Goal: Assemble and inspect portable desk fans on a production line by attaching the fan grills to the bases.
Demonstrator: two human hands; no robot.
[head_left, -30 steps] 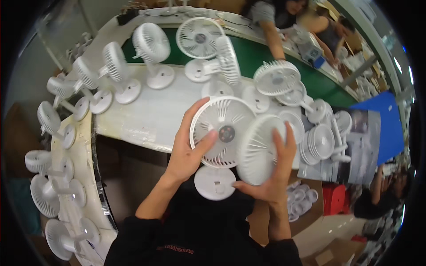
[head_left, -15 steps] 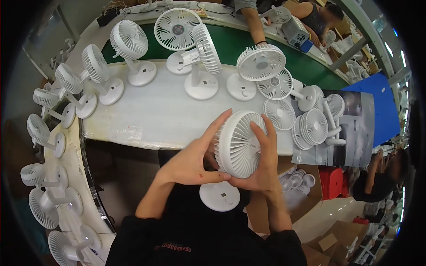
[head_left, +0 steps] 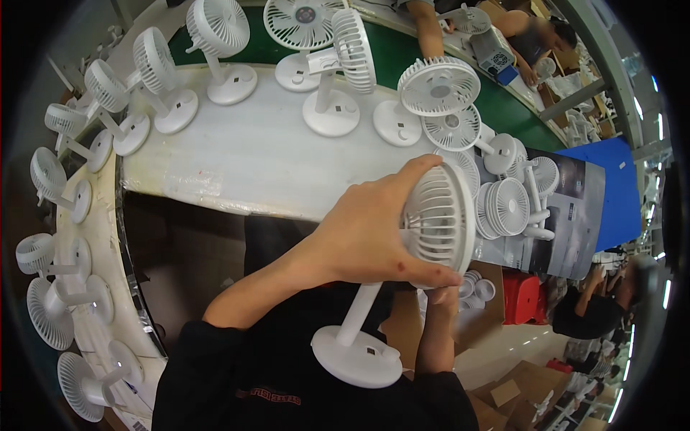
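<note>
While the white desk fan [head_left: 402, 273] is held above the lap, just off the near edge of the white table [head_left: 273, 169], its grille head faces right and its round base hangs low. The left hand [head_left: 370, 233] is clamped over the back of the head, fingers wrapped onto the rim. The right hand [head_left: 440, 296] is mostly hidden beneath the head; its grip cannot be determined. Finished fans [head_left: 327, 68] stand upright on the table.

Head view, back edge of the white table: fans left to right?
Side-facing desk fan → front-facing fan → edge-on fan → fan tilted toward the camera → small fan head.
</note>
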